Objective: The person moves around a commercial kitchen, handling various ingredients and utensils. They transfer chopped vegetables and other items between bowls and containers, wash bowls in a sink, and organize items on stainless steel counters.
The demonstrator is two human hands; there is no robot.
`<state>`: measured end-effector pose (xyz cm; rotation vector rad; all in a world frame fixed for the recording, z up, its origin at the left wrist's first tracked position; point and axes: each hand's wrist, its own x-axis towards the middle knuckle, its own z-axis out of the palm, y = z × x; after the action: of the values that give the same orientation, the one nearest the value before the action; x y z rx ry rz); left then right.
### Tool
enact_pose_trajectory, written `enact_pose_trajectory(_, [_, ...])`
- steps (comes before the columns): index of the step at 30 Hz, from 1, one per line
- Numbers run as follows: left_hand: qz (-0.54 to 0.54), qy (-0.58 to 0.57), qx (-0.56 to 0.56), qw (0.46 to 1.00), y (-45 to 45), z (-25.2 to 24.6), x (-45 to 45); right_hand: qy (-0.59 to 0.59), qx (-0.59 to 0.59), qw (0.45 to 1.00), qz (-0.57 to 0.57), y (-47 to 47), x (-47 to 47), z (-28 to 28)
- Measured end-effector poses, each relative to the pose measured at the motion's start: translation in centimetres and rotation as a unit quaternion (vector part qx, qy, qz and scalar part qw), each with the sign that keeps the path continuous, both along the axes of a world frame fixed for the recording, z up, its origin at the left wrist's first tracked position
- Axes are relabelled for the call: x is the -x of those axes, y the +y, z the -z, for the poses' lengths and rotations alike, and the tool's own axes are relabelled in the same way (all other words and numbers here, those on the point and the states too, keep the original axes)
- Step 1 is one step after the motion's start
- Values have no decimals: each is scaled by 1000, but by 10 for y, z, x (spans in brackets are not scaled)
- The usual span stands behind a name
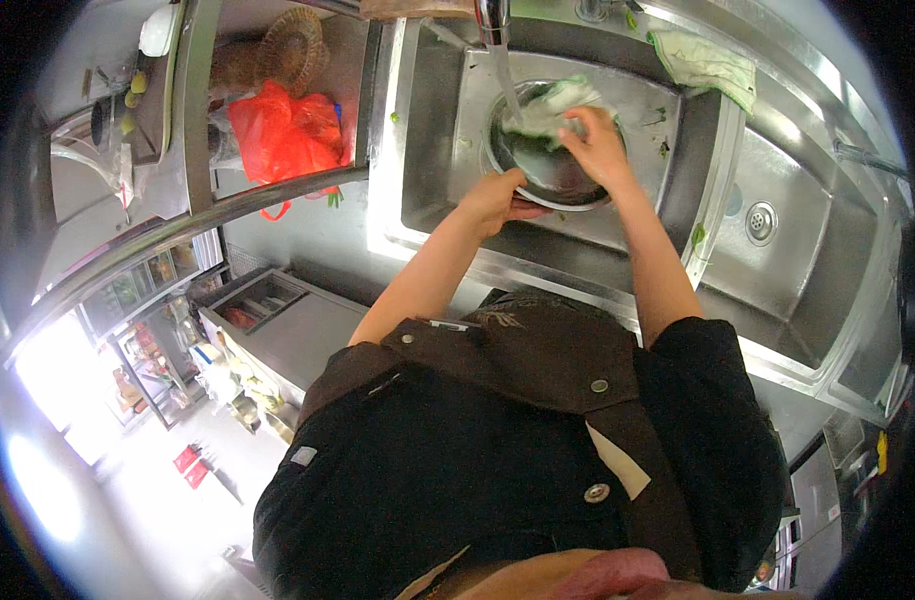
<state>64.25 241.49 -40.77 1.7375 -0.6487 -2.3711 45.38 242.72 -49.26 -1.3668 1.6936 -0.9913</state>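
A round metal bowl point(555, 204) sits tilted in the left basin of a stainless steel sink point(652, 195). My left hand point(496, 202) grips its near left rim, thumb on the edge and fingers beneath. Over the bowl's right side is my right hand point(598, 142), thumb and fingers apart, beside a pale green-and-white cloth point(562, 105) that lies partly in the bowl. Whether the fingers pinch the cloth cannot be told. Water runs from the faucet point(493, 22) into the bowl.
A second basin with a drain point(761, 223) is on the right. Another cloth point(709, 67) hangs over the divider's far end. Green leaf scraps point(663, 148) cling to the basin. Left of the sink, a red plastic bag point(288, 135) and a woven basket point(292, 52) rest on a shelf.
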Motion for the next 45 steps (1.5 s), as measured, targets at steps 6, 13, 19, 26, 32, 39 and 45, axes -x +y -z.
enact_pose_trajectory(6, [28,-23,-10,999,15,15,4,-193,-69,979,-19,-30,-60,59])
enact_pose_trajectory(13, [20,-1,20,1000,4,7,-18,-136,-198,907,-347,16,-53,31])
enact_pose_trajectory(19, [12,-9,-10,1000,14,22,-18,144,-104,870,-460,17,-23,16])
enact_pose_trajectory(26, [30,-11,-58,998,17,30,-12,20,-66,983,-172,-24,-55,28])
enact_pose_trajectory(32, [10,-66,50,997,10,27,2,386,-82,887,-239,13,-9,58])
enact_pose_trajectory(39, [4,-53,18,998,15,53,-7,-117,-217,906,-343,37,-41,24])
enact_pose_trajectory(45, [36,0,-4,999,26,23,-1,-376,-206,898,102,-10,-70,-9])
